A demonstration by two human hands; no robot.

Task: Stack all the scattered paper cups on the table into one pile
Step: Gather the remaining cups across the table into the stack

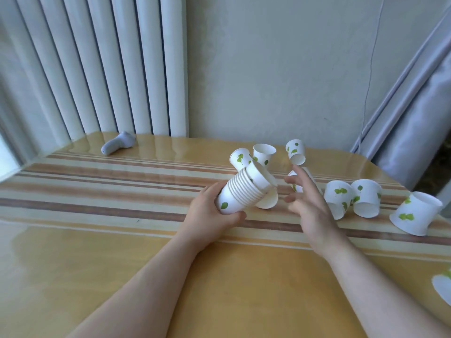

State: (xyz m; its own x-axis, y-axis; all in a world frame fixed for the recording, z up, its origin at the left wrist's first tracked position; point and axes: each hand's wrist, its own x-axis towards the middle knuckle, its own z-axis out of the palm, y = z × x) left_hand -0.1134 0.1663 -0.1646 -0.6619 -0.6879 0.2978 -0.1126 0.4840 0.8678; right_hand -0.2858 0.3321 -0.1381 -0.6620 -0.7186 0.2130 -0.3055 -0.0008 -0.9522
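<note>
My left hand (210,215) grips the base of a nested pile of white paper cups with green leaf prints (246,189), held tilted with its mouth up and to the right. My right hand (307,203) hovers just right of the pile, fingers spread and holding nothing. A cup (299,181) lies partly hidden behind its fingers. Another cup (268,201) lies under the pile's mouth. Loose cups lie around: one (240,158) and an upright one (263,153) behind the pile, one on its side (295,151), two (338,201) (366,201) to the right, one upside down (415,213) at far right.
The table (122,240) has a glossy striped yellow cover. A grey handheld device (118,143) lies at the back left near a white radiator (109,64). A further cup (443,287) shows at the right edge. A grey curtain (415,113) hangs at the right.
</note>
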